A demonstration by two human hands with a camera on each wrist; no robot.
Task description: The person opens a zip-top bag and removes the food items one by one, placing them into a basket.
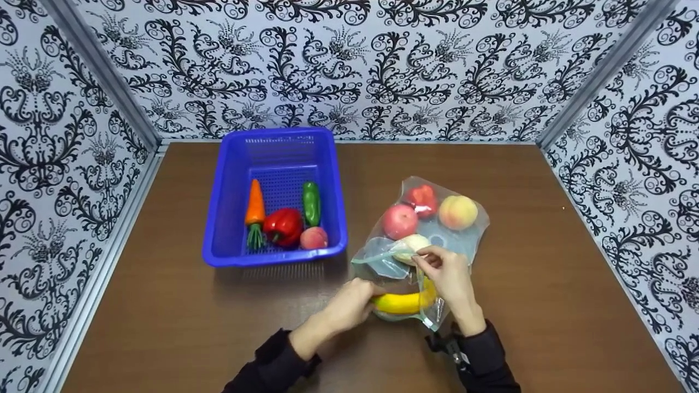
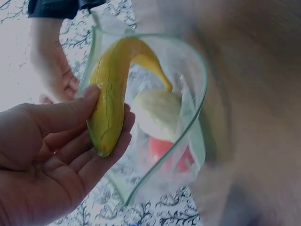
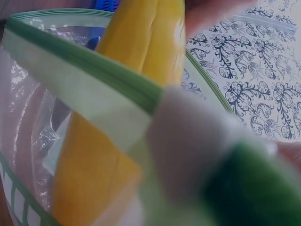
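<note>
My left hand (image 1: 352, 305) grips a yellow banana (image 1: 401, 303) by one end, thumb on one side and fingers on the other. The banana's far end reaches into the mouth of a clear zip bag (image 1: 474, 240) with a green rim. My right hand (image 1: 450, 273) pinches the bag's rim between thumb and fingers, and the mouth gapes around the banana. Inside the bag lie a pale, whitish rounded piece (image 2: 157, 114), a pinkish-red apple (image 1: 400, 221), a glossy red piece (image 1: 421, 200) and a yellow-pink peach (image 1: 457, 212).
Left of the bag stands a blue plastic basket (image 1: 214, 218) on the brown table (image 1: 164, 305). It holds a carrot (image 1: 254, 202), a red bell pepper (image 1: 284, 226), a green cucumber-like vegetable (image 1: 311, 203) and a small peach (image 1: 314, 238). Patterned walls (image 1: 349, 71) enclose the table's back and sides.
</note>
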